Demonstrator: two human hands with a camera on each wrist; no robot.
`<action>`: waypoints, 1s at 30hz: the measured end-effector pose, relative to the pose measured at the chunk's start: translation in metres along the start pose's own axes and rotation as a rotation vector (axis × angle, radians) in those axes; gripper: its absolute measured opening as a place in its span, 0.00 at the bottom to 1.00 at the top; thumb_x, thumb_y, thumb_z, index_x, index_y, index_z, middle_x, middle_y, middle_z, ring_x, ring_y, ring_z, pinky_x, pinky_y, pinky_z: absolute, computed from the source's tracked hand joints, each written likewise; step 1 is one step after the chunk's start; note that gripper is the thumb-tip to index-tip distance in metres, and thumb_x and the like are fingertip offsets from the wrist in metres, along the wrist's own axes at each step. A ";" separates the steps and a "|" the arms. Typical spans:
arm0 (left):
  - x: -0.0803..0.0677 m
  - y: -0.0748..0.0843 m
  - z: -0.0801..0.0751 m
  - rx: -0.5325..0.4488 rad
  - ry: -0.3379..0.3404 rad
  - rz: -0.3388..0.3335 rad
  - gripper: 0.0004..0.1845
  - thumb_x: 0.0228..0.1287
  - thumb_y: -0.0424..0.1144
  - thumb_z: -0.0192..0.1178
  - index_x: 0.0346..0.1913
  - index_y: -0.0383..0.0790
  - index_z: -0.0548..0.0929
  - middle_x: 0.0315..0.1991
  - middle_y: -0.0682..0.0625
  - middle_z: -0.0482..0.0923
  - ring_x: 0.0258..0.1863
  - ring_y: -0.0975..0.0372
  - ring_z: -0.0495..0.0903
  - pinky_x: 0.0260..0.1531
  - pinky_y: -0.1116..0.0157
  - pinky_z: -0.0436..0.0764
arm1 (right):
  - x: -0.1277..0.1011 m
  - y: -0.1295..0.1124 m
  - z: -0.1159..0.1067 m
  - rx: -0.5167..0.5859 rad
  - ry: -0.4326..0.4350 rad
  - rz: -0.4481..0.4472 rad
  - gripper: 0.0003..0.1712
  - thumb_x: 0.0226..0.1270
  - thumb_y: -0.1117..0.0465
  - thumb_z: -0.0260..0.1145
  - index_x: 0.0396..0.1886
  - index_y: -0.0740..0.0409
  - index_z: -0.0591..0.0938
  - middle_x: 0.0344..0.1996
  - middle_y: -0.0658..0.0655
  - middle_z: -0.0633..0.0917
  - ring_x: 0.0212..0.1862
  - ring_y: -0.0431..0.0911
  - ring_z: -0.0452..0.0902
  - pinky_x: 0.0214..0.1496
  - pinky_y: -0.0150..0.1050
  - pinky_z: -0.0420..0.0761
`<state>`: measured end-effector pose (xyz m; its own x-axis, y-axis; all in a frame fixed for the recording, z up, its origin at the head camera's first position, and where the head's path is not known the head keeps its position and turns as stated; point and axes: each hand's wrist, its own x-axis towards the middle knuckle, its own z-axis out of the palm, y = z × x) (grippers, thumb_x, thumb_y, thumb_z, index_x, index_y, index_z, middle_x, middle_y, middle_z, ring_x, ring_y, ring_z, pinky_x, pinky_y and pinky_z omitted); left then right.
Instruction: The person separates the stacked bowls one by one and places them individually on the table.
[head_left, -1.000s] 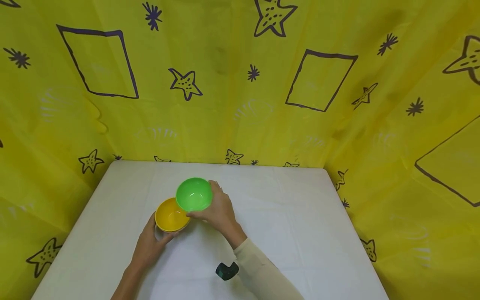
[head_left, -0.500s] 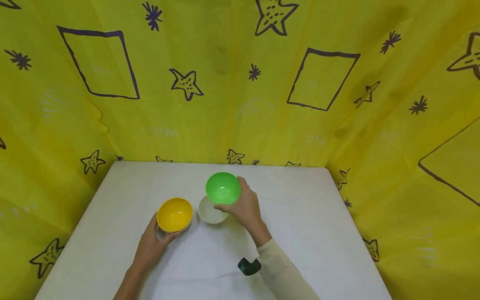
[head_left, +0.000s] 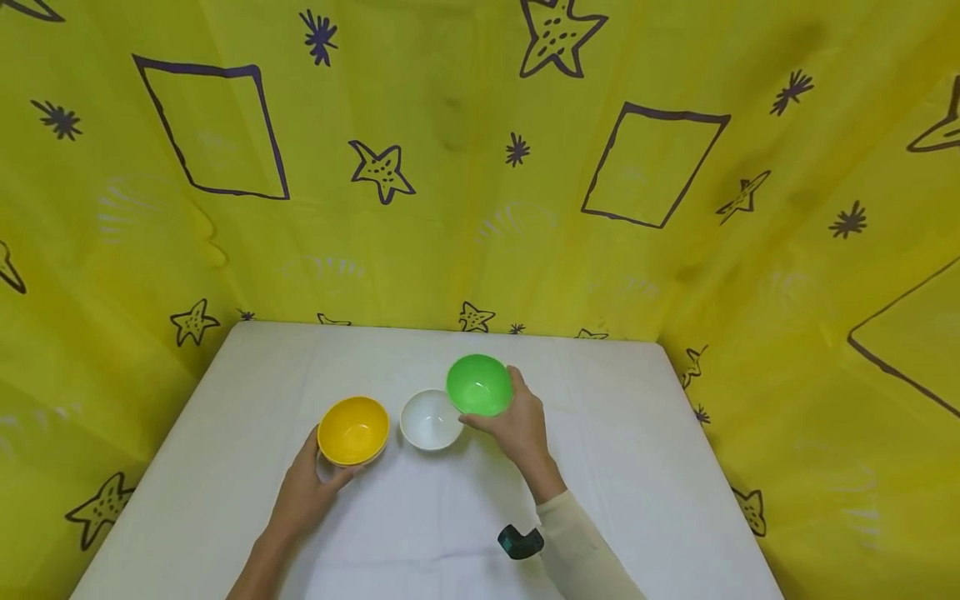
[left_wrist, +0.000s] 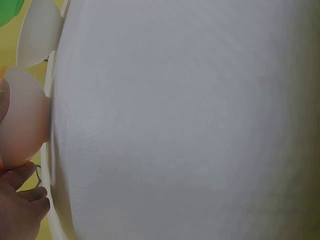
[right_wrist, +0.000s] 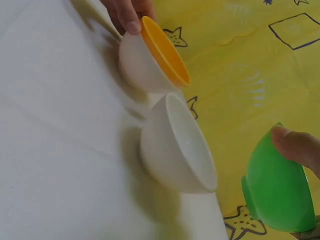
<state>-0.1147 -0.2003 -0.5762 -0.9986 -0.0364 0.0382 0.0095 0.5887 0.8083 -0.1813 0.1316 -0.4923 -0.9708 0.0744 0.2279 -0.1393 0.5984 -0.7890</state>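
Note:
Three small bowls are lined up on the white table (head_left: 637,467). My right hand (head_left: 516,425) grips the green bowl (head_left: 479,385) by its near rim, thumb inside, holding it just above the table right of the white bowl (head_left: 430,419). In the right wrist view the green bowl (right_wrist: 275,187) hangs beside the white bowl (right_wrist: 175,147). My left hand (head_left: 311,479) holds the yellow bowl (head_left: 353,429) at its near side; the yellow bowl (right_wrist: 155,57) stands on the table with a thumb on its rim. The left wrist view shows the yellow bowl's pale outside (left_wrist: 22,120) against my fingers (left_wrist: 20,200).
Yellow sheets (head_left: 480,183) printed with stars and squares wall in the table on the back, left and right. A dark wrist device (head_left: 521,542) sits on my right sleeve. Bare tabletop lies to the right and toward the near edge.
My right hand has carried the green bowl from over the yellow bowl rightward, uncovering the white bowl, and lowered it. The left hand has stayed on the yellow bowl.

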 end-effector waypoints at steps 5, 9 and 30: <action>0.000 -0.001 0.001 -0.014 0.001 0.000 0.56 0.64 0.49 0.77 0.83 0.31 0.52 0.80 0.29 0.55 0.79 0.34 0.54 0.75 0.33 0.55 | -0.003 0.013 0.004 0.012 0.003 0.033 0.59 0.38 0.52 0.92 0.70 0.64 0.74 0.58 0.67 0.85 0.59 0.63 0.83 0.59 0.60 0.84; 0.000 -0.001 0.001 -0.015 -0.002 0.002 0.56 0.64 0.50 0.77 0.83 0.32 0.52 0.80 0.30 0.54 0.79 0.35 0.53 0.76 0.34 0.54 | -0.005 0.026 0.008 0.010 0.007 0.045 0.57 0.38 0.52 0.92 0.68 0.65 0.74 0.57 0.67 0.86 0.58 0.62 0.83 0.59 0.60 0.85; 0.001 -0.002 0.002 -0.004 0.013 0.022 0.55 0.64 0.50 0.77 0.82 0.32 0.54 0.80 0.30 0.57 0.78 0.35 0.56 0.75 0.33 0.56 | -0.015 0.054 0.010 -0.022 0.004 0.094 0.59 0.38 0.52 0.92 0.70 0.68 0.73 0.58 0.71 0.84 0.59 0.65 0.82 0.60 0.61 0.84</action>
<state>-0.1156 -0.2000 -0.5791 -0.9974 -0.0342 0.0637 0.0316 0.5864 0.8094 -0.1764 0.1552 -0.5443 -0.9787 0.1342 0.1552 -0.0430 0.6056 -0.7946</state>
